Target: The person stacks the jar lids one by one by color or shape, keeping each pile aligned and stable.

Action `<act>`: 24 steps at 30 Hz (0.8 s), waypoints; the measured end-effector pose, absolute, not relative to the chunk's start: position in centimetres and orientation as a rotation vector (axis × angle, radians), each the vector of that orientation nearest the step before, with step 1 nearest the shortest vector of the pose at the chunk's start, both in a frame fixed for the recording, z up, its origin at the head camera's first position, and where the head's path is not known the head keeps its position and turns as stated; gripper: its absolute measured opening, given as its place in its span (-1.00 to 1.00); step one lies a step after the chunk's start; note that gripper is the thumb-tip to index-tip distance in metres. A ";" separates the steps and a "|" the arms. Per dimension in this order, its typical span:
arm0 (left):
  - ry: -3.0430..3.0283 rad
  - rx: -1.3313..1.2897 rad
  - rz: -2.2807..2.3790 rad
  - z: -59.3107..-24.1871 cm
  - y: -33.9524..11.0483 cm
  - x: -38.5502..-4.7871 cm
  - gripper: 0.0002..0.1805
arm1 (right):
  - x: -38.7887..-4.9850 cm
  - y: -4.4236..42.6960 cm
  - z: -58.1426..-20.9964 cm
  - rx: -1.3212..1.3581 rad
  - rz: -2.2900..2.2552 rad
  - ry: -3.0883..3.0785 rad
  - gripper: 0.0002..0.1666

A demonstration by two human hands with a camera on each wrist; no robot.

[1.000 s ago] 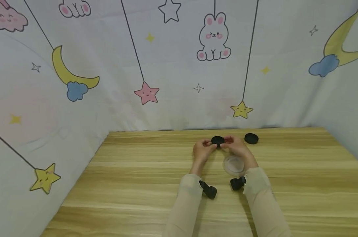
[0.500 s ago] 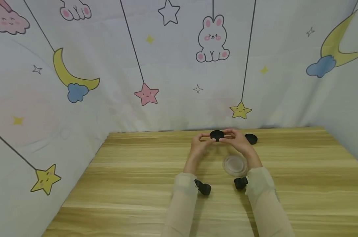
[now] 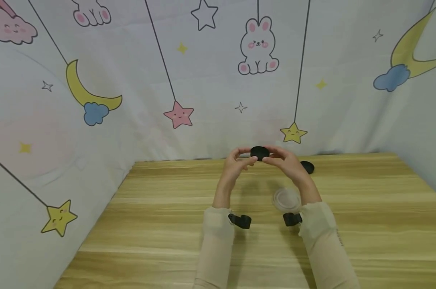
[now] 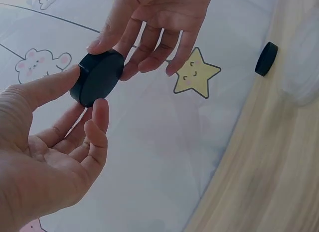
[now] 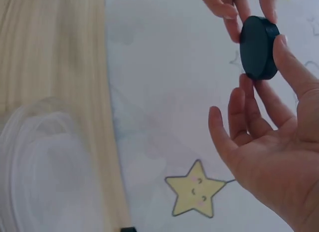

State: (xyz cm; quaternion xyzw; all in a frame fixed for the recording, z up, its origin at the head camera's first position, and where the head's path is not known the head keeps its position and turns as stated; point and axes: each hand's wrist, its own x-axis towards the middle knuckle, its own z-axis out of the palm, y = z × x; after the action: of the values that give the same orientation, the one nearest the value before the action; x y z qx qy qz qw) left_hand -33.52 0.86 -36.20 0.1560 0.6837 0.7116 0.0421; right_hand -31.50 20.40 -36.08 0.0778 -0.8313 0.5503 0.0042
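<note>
A round black disc (image 3: pixel 260 153), thick as a jar lid, is held up above the far edge of the table. My left hand (image 3: pixel 233 168) pinches its left side between thumb and fingers. From the right, my right hand (image 3: pixel 290 166) pinches the opposite side the same way. In the left wrist view the disc (image 4: pixel 103 78) stands tilted on edge between both sets of fingertips. The right wrist view shows a smooth flat face of the disc (image 5: pixel 254 48). Behind my right hand a second black disc (image 3: pixel 307 167) lies on the table, partly covered.
A round clear plastic container (image 3: pixel 277 197) sits on the wooden table (image 3: pixel 160 216) beside my right wrist. A white cloth backdrop (image 3: pixel 210 136) with cartoon prints hangs behind the table. Black wrist cameras (image 3: pixel 244 221) stick out from both cuffs.
Both hands have raised the black disc from near the tabletop, up and away, drifting slightly left. The clear container and the second disc have stayed in place.
</note>
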 end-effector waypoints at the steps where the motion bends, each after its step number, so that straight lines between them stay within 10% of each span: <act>1: 2.101 0.489 2.180 -35.9 0.7 -33.4 -0.59 | -31.4 20.2 -35.8 0.257 1.729 -2.587 -0.26; 24: 2.207 0.628 1.702 -36.6 -6.5 -32.9 -0.52 | -29.0 15.5 -37.0 0.393 1.668 -2.696 -0.32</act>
State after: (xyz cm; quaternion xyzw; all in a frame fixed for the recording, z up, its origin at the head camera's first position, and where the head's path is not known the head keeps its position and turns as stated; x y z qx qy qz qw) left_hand -32.95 -6.47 -36.57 0.2174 0.7647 0.5898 0.1418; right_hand -28.98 15.54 -37.00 0.1230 -0.8436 0.5221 -0.0263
